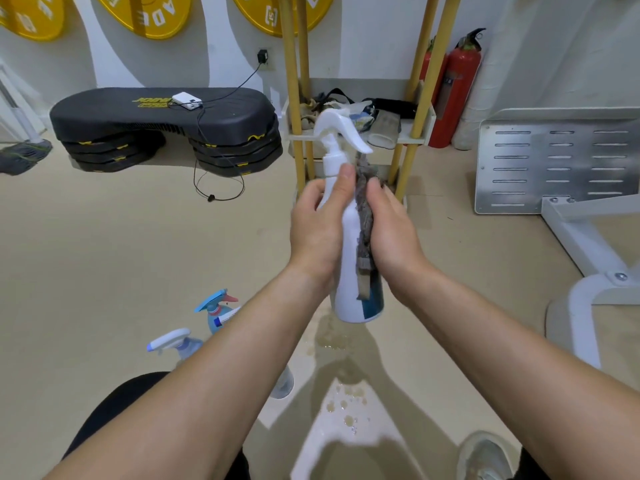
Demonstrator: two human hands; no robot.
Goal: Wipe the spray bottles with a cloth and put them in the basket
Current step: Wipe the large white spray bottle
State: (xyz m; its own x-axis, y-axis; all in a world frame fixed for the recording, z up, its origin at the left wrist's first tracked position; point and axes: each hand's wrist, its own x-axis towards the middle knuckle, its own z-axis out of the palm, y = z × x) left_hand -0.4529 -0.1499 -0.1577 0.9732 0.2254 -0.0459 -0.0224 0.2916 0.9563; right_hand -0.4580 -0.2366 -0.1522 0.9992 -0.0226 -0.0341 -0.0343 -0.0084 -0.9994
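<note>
Beige floor (138, 254), left hand (317, 230) gripping white spray bottle (346, 292), right hand (391, 233) clamping grey cloth (363, 216) against it

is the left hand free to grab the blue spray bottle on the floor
Probably not yet: the left hand grips the white spray bottle while the right hand holds the cloth against it. The blue spray bottle stands unblocked beside the left forearm.

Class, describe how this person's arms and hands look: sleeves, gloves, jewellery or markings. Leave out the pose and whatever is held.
The left forearm and right forearm are bare, with no sleeve in frame. The left hand and right hand wear no gloves; no watch, bracelet, ring or marking shows on the sides in view.
</note>
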